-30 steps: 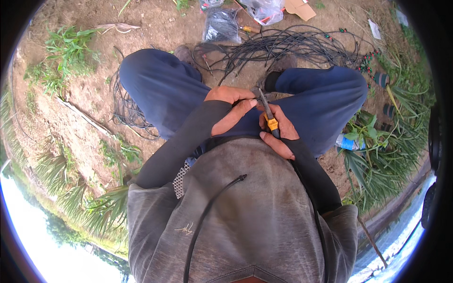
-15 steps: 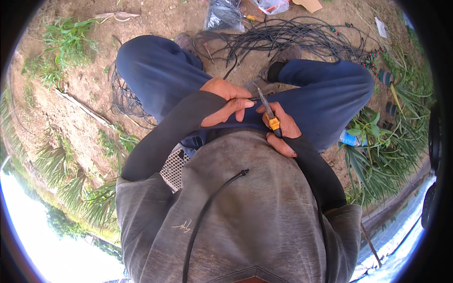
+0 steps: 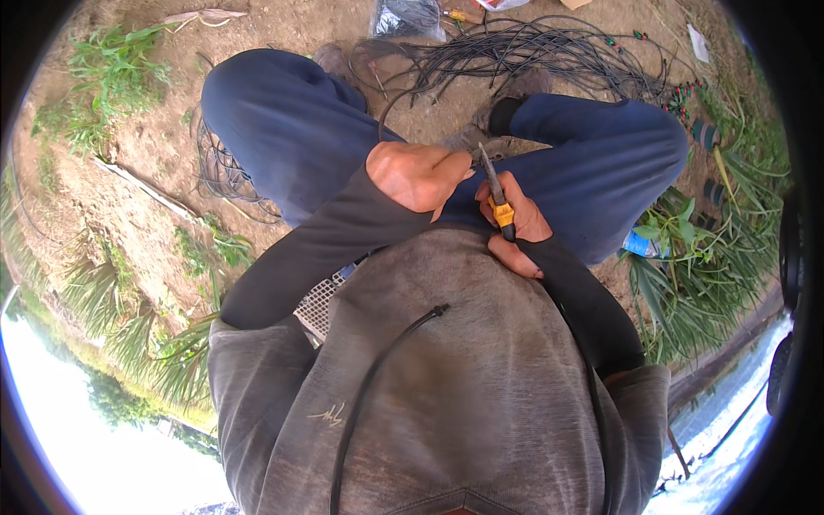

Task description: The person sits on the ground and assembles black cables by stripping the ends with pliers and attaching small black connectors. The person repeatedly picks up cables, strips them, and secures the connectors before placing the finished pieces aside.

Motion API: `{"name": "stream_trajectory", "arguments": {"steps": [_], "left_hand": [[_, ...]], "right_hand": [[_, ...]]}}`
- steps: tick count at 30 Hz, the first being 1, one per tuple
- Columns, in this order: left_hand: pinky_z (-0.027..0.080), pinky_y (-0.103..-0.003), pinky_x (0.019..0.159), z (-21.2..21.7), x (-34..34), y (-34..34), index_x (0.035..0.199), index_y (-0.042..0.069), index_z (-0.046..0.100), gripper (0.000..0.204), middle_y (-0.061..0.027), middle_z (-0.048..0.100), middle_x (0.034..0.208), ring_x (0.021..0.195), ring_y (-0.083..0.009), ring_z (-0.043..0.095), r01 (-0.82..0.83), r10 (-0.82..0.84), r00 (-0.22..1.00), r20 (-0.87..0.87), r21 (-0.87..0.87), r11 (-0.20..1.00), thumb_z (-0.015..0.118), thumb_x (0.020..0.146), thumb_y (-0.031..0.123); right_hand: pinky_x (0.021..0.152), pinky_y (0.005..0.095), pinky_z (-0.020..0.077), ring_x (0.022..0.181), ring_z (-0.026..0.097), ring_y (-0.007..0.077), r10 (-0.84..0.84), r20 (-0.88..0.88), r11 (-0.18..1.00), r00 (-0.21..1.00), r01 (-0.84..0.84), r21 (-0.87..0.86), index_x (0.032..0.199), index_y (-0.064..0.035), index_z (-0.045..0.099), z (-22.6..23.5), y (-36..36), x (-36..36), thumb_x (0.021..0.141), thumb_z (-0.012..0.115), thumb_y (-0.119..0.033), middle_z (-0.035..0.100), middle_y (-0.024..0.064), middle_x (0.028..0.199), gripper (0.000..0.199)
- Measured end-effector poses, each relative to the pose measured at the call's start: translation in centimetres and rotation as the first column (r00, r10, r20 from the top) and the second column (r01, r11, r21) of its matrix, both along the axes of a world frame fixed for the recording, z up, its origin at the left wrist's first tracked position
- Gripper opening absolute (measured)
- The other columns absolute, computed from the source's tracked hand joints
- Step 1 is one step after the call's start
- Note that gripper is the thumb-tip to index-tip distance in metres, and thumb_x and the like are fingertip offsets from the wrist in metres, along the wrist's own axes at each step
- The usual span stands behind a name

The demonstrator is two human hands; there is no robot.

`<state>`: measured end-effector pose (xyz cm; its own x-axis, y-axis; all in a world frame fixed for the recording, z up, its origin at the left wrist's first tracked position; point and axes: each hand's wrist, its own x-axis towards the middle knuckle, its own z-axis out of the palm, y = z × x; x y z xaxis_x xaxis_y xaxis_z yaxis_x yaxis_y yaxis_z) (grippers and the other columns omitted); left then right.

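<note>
My right hand (image 3: 522,221) is closed round the yellow-and-black handle of a knife (image 3: 501,211). Its narrow grey blade points up and slightly left, away from my body. Beside it, over my lap, my left hand (image 3: 416,175) is closed with its back turned up, its fingertips close to the blade. A thin black cable (image 3: 384,119) comes from the pile of cable and runs behind my left wrist. My left hand grips this cable, but the held end is hidden under the fingers. Whether the blade touches it cannot be made out.
Beyond my crossed legs lies a tangle of black cable (image 3: 549,64) with small red and green ends. A clear bag of black items (image 3: 407,21) stands behind it. More cable (image 3: 221,163) lies by my left knee. A blue-labelled bottle (image 3: 642,245) rests among plants at right.
My left hand has rolled over, so its back now faces up and covers the cable piece that showed between its fingers. My right hand has shifted slightly right with the knife.
</note>
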<state>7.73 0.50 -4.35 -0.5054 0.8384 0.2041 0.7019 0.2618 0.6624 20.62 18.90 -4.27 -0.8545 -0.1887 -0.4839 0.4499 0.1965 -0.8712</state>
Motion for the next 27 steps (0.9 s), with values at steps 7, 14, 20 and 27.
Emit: {"name": "stream_trajectory", "arguments": {"steps": [7, 14, 20, 27], "left_hand": [[0.043, -0.035, 0.045, -0.6, 0.5, 1.1, 0.091, 0.003, 0.060, 0.019, -0.0054, 0.051, 0.063, 0.051, -0.0226, 0.055, -0.035, 0.033, 0.984, -0.173, -0.005, 0.999, 0.068, 0.074, 0.007], [0.045, -0.032, 0.048, -1.2, -0.7, 1.5, 0.097, 0.005, 0.065, 0.019, -0.0092, 0.058, 0.070, 0.056, -0.0242, 0.059, -0.098, 0.091, 0.994, 0.061, 0.112, 0.989, 0.070, 0.080, 0.011], [0.045, -0.025, 0.050, 0.3, -1.2, 0.0, 0.099, 0.002, 0.067, 0.022, -0.0060, 0.063, 0.071, 0.057, -0.0140, 0.062, 0.028, 0.094, 0.392, 0.915, -0.114, 0.993, 0.055, 0.097, 0.020], [0.045, -0.022, 0.051, 0.9, -2.9, -0.2, 0.104, -0.002, 0.066, 0.032, -0.0072, 0.067, 0.075, 0.062, -0.0116, 0.065, 0.211, 0.058, 0.120, 0.991, -0.082, 0.974, 0.048, 0.100, 0.025]], "right_hand": [[0.069, 0.0252, 0.0379, 0.070, 0.044, 0.0155, -0.040, 0.079, 0.999, 0.996, 0.043, -0.032, 0.110, -0.0098, 0.043, -0.9, 0.3, 0.2, 0.064, 0.050, 0.007, 0.043, 0.0029, 0.077, 0.049], [0.069, 0.0248, 0.0298, 0.074, 0.033, 0.0110, -0.126, 0.078, 0.977, 0.989, 0.137, -0.164, 0.108, -0.0097, 0.040, -0.6, 0.6, 0.2, 0.063, 0.047, 0.007, 0.036, 0.0011, 0.082, 0.049], [0.071, 0.0257, 0.0309, 0.075, 0.035, 0.0118, -0.087, 0.047, 0.995, 0.995, 0.089, -0.042, 0.108, -0.0086, 0.040, -0.3, 0.2, 0.5, 0.065, 0.048, 0.007, 0.037, 0.0021, 0.082, 0.047], [0.072, 0.0294, 0.0421, 0.074, 0.049, 0.0204, -0.046, -0.059, 0.992, 0.997, 0.053, 0.117, 0.111, -0.0079, 0.044, -0.1, -0.3, 0.4, 0.067, 0.053, 0.006, 0.047, 0.0066, 0.080, 0.047]]}}
